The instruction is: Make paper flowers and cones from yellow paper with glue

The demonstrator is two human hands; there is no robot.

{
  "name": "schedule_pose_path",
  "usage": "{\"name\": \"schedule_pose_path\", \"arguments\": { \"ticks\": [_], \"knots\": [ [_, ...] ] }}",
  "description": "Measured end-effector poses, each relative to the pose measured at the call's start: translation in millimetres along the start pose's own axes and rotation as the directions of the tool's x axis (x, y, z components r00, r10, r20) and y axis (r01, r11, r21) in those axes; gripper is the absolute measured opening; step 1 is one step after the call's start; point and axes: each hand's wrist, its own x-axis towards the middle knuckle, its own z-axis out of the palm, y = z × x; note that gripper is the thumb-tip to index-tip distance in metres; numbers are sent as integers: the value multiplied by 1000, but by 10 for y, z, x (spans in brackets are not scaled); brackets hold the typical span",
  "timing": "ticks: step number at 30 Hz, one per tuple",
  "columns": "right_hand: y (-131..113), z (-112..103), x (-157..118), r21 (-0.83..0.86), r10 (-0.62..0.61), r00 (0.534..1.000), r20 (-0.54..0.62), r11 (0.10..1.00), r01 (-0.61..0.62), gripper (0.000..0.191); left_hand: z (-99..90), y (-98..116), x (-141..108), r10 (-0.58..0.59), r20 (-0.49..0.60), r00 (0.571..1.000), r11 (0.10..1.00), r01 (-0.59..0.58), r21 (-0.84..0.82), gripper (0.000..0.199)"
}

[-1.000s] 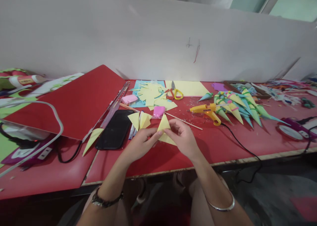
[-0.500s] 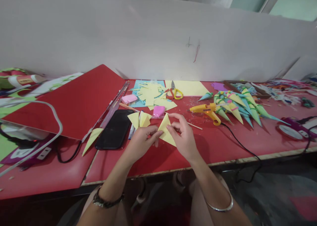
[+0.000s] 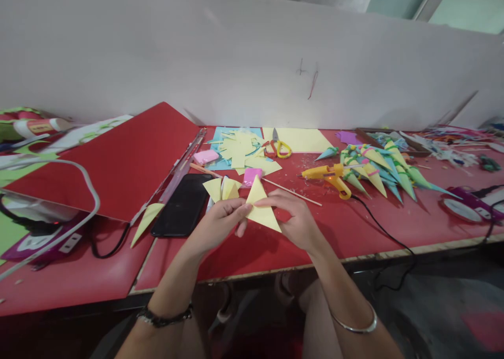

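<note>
A folded yellow paper (image 3: pixel 261 212), pointed at its top, is held between both hands above the red table (image 3: pixel 244 254). My left hand (image 3: pixel 220 220) pinches its left edge between thumb and fingers. From the right, my right hand (image 3: pixel 295 217) grips the paper's other edge, with the fingers laid across its upper face and the thumb largely hidden. Just behind my left hand lie opened yellow paper pieces (image 3: pixel 222 189). A pink packet (image 3: pixel 252 177) sits beyond the paper's tip, and a thin stick (image 3: pixel 293 192) runs to the right behind my right hand.
A black phone (image 3: pixel 181 206) and a yellow cone (image 3: pixel 146 222) lie at left. Scissors (image 3: pixel 282 148) rest by paper scraps (image 3: pixel 238 149). To the right are a yellow glue gun (image 3: pixel 328 175) with a black cable, and several coloured cones (image 3: pixel 378 167). A white wall (image 3: pixel 236 70) stands behind.
The yellow paper has shifted slightly left and turned, showing more of its face. My right hand's fingers have moved down from the tip to its right side, uncovering more of the stick.
</note>
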Motion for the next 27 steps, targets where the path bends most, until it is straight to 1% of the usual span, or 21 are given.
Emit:
{"name": "schedule_pose_path", "arguments": {
  "ticks": [3,6,8,10,12,15,18,21,23,27],
  "knots": [
    [-2,-4,4,-14,11,1000,-24,1000,-11,12,15,10,4,16,43,999,1000,-16,3,41],
    [-11,8,8,-14,46,995,-94,999,-47,10,42,25,10,26,93,995,1000,-25,-10,38],
    [-20,26,7,-1,85,986,-146,996,-86,14,60,38,11,21,108,994,1000,-20,-12,36],
    [-27,48,2,32,153,972,-178,988,-150,16,74,54,9,10,110,994,1000,-10,-6,35],
    [-28,70,-3,94,233,955,-182,971,-219,14,84,68,7,4,104,995,1000,-3,-5,34],
    [-14,104,-8,190,296,939,-175,946,-263,12,99,74,10,-5,85,996,1000,7,-24,39],
    [8,138,-8,215,313,930,-192,938,-271,12,127,53,29,21,66,998,999,-18,-42,36],
    [14,160,-7,232,318,929,-190,934,-272,16,161,24,53,33,16,999,999,-33,2,31],
    [8,163,-5,246,315,934,-170,931,-270,18,178,12,63,22,-11,1000,1000,-22,17,33],
    [-5,153,-3,227,305,940,-155,937,-267,20,198,15,62,-21,-23,1000,999,20,-25,35]
  ]
}}
